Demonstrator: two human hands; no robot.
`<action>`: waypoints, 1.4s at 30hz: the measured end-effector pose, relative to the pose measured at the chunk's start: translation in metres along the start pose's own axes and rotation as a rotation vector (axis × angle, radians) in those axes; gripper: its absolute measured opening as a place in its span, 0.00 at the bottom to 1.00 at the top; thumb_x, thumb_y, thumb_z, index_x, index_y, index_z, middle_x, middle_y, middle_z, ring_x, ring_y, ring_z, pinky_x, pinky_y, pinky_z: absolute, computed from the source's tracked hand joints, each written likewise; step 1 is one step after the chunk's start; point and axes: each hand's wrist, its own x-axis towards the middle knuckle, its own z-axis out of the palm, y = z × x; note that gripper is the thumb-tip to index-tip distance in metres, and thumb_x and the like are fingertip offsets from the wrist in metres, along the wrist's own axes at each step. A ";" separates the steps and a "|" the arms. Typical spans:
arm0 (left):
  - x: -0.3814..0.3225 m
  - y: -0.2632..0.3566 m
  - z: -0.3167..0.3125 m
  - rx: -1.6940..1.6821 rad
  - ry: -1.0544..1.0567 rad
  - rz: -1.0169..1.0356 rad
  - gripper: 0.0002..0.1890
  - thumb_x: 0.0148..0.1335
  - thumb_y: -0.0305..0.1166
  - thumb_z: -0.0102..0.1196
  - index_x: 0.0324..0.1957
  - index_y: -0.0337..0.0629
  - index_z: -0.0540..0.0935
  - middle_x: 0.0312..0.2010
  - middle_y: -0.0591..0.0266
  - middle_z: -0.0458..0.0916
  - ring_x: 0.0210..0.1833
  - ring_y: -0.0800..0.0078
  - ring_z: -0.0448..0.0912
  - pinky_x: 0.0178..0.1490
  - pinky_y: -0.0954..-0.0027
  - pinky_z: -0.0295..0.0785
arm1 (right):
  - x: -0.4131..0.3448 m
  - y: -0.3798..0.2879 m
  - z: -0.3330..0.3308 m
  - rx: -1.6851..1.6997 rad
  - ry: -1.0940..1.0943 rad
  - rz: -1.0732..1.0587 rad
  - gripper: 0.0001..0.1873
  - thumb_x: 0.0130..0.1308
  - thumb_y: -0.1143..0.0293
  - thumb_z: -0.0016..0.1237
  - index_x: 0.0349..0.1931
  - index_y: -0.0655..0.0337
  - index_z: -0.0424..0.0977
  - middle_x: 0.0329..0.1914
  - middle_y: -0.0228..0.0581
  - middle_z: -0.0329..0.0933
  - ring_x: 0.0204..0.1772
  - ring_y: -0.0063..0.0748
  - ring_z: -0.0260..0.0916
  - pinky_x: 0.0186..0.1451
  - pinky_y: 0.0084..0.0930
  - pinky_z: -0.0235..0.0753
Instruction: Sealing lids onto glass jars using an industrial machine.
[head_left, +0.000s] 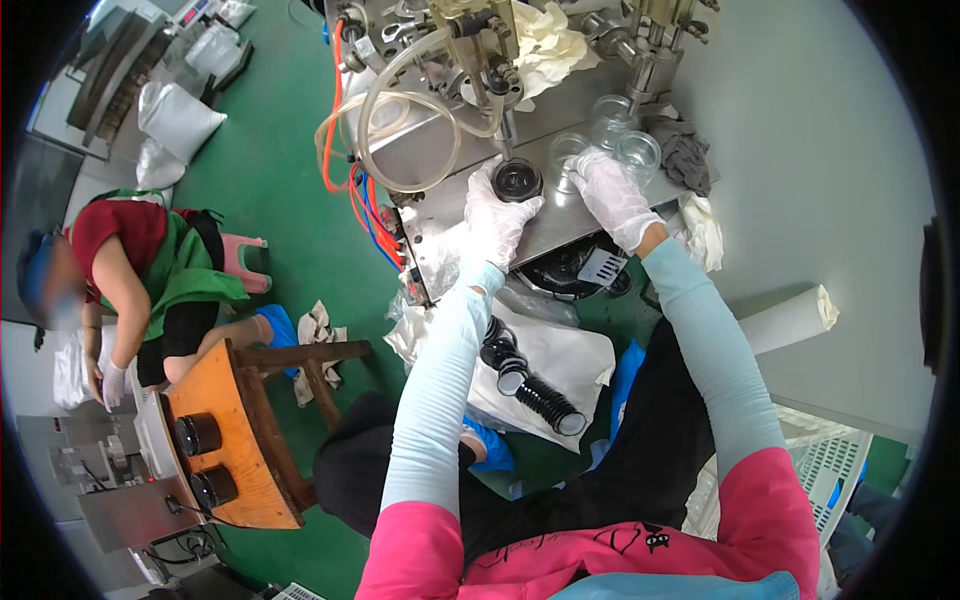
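My gloved left hand (499, 214) grips a round jar (517, 180) filled with something black and glossy. The jar is beneath the metal nozzle (505, 135) of a filling machine (484, 67). To its right, my gloved right hand (609, 187) has its fingers on the rim of a clear empty jar (564, 154). Two more clear jars, one at the back (613, 116) and one nearer (638, 154), stand beside that hand. Under both hands lies the machine's steel plate (555, 217).
A grey rag (681, 154) lies right of the jars. Below the plate is a black-smeared container (574, 266). Stacked black lids (547, 401) lie on a white sack (585, 352) between my legs. At left, a co-worker (157, 277) sits near a wooden stool (232, 442) bearing two dark jars.
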 end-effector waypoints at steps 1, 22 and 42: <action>-0.001 0.002 0.001 0.010 0.005 -0.060 0.41 0.37 0.26 0.70 0.57 0.32 0.66 0.50 0.53 0.74 0.50 0.69 0.75 0.55 0.73 0.70 | -0.001 -0.001 0.001 0.020 0.002 -0.044 0.10 0.62 0.72 0.39 0.37 0.64 0.74 0.36 0.51 0.75 0.43 0.51 0.73 0.45 0.38 0.72; -0.079 -0.119 -0.161 -0.491 0.055 -0.492 0.20 0.60 0.30 0.56 0.52 0.29 0.74 0.45 0.57 0.78 0.47 0.71 0.75 0.54 0.70 0.69 | -0.004 -0.045 -0.007 0.331 0.008 -0.247 0.13 0.62 0.67 0.46 0.45 0.57 0.75 0.49 0.39 0.74 0.52 0.40 0.72 0.56 0.28 0.70; -0.074 -0.106 -0.159 -0.390 0.198 -0.473 0.14 0.59 0.28 0.57 0.44 0.29 0.77 0.41 0.57 0.79 0.42 0.74 0.76 0.48 0.73 0.70 | -0.275 -0.046 0.238 -0.042 -0.860 -0.036 0.13 0.60 0.69 0.38 0.34 0.63 0.78 0.36 0.49 0.78 0.40 0.45 0.77 0.45 0.38 0.74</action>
